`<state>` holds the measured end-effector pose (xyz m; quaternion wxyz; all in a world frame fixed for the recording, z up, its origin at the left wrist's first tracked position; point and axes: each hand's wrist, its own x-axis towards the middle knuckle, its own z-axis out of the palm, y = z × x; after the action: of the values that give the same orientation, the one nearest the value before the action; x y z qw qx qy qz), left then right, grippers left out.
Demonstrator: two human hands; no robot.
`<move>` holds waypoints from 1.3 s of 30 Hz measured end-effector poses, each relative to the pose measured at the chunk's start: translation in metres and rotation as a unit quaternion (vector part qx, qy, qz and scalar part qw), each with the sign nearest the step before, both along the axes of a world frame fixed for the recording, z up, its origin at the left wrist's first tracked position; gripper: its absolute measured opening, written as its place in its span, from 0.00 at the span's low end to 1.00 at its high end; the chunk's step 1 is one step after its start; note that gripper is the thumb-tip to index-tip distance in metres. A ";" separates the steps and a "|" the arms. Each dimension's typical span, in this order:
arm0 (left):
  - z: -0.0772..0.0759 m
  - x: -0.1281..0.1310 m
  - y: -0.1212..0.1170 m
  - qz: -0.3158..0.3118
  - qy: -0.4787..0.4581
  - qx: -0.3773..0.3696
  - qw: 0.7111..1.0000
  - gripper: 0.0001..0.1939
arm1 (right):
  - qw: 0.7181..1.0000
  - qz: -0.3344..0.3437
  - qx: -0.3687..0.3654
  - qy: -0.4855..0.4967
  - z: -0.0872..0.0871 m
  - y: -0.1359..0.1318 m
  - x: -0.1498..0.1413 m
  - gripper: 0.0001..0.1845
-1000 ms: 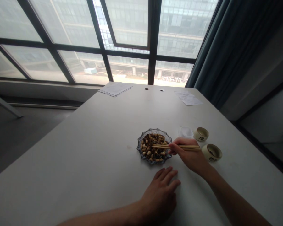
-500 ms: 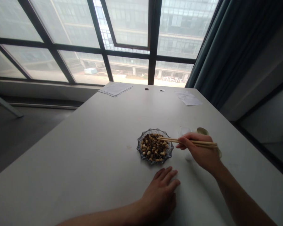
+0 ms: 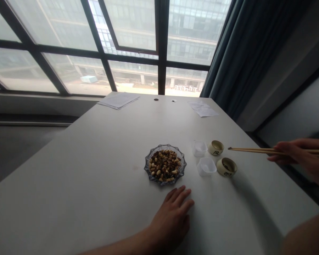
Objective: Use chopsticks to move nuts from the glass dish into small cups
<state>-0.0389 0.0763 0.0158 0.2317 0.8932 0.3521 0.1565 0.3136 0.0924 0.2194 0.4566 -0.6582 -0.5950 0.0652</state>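
My right hand (image 3: 300, 152), at the right edge, grips a pair of wooden chopsticks (image 3: 257, 151) that point left. A small dark bit, too small to name for certain, sits at their tips, to the right of the far ceramic cup (image 3: 216, 151). My left hand (image 3: 172, 212) lies on the table with fingers stretched out, just below a scalloped glass dish (image 3: 146, 166). That dish holds a mix of pale nuts (image 3: 161, 166) and dark striped seeds. Between dish and chopsticks stand two clear plastic containers (image 3: 206, 171) and a second ceramic cup (image 3: 227, 172) with dark contents.
The white table (image 3: 101, 159) reaches to the window. Loose papers lie at its far left (image 3: 118, 100) and far right (image 3: 204, 109). Two small round spots (image 3: 156, 100) show near the far edge. A dark curtain (image 3: 236, 63) hangs at the right.
My right hand has swung right with the chopsticks, away from the glass dish. The plastic containers and ceramic cups are now uncovered. The view has turned slightly right; my left hand stays put.
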 end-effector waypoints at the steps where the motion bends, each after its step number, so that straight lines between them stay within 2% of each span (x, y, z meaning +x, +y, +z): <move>1: 0.000 0.000 0.000 0.000 0.002 0.001 1.000 0.30 | 0.999 -0.008 -0.036 -0.003 -0.002 0.004 0.005 0.09; 3: 0.000 0.001 0.000 -0.001 0.005 0.003 1.000 0.30 | 0.995 -0.003 -0.100 0.004 -0.007 0.016 0.006 0.15; 7: 0.002 0.001 0.000 -0.003 0.004 0.004 1.000 0.30 | 0.975 0.085 -0.203 0.027 -0.026 0.048 -0.008 0.19; 10: 0.002 0.000 0.001 -0.004 -0.001 0.004 1.000 0.30 | 0.967 0.092 -0.238 0.023 -0.035 0.061 -0.015 0.20; 14: 0.002 0.000 0.002 -0.002 0.003 -0.002 1.000 0.30 | 0.977 0.047 -0.209 0.016 -0.027 0.053 -0.020 0.19; 17: 0.003 0.000 0.002 -0.002 0.003 -0.006 1.000 0.29 | 0.991 -0.015 -0.133 0.014 -0.012 0.036 -0.032 0.17; 19: 0.003 -0.001 0.001 -0.003 -0.001 -0.005 1.000 0.29 | 0.997 -0.028 -0.064 0.028 -0.006 0.027 -0.047 0.16; 20: 0.002 -0.001 0.000 -0.004 -0.003 -0.004 1.000 0.28 | 0.998 -0.014 -0.038 0.038 -0.006 0.025 -0.057 0.16; 22: 0.001 -0.002 -0.001 -0.002 -0.008 -0.001 1.000 0.27 | 0.997 0.059 -0.014 0.054 -0.010 0.024 -0.081 0.16; 26: 0.001 -0.002 -0.001 -0.001 -0.015 0.004 1.000 0.26 | 0.960 0.265 -0.075 0.051 -0.034 0.035 -0.134 0.15; 28: 0.001 -0.002 -0.001 -0.002 -0.016 0.005 1.000 0.26 | 0.939 0.329 -0.094 0.045 -0.048 0.042 -0.155 0.15; 30: 0.002 -0.003 -0.001 -0.003 -0.017 0.006 1.000 0.25 | 0.926 0.357 -0.110 0.045 -0.061 0.046 -0.170 0.14; 33: 0.002 -0.004 -0.001 -0.003 -0.020 0.010 1.000 0.25 | 0.923 0.360 -0.130 0.050 -0.076 0.051 -0.180 0.13; 39: 0.000 -0.003 -0.002 -0.002 -0.019 0.019 1.000 0.24 | 0.918 0.367 -0.138 0.057 -0.091 0.056 -0.184 0.13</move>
<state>-0.0422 0.0746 0.0158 0.2220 0.8951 0.3424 0.1796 0.1297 0.1481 0.1286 0.3384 -0.4456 -0.7526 0.3471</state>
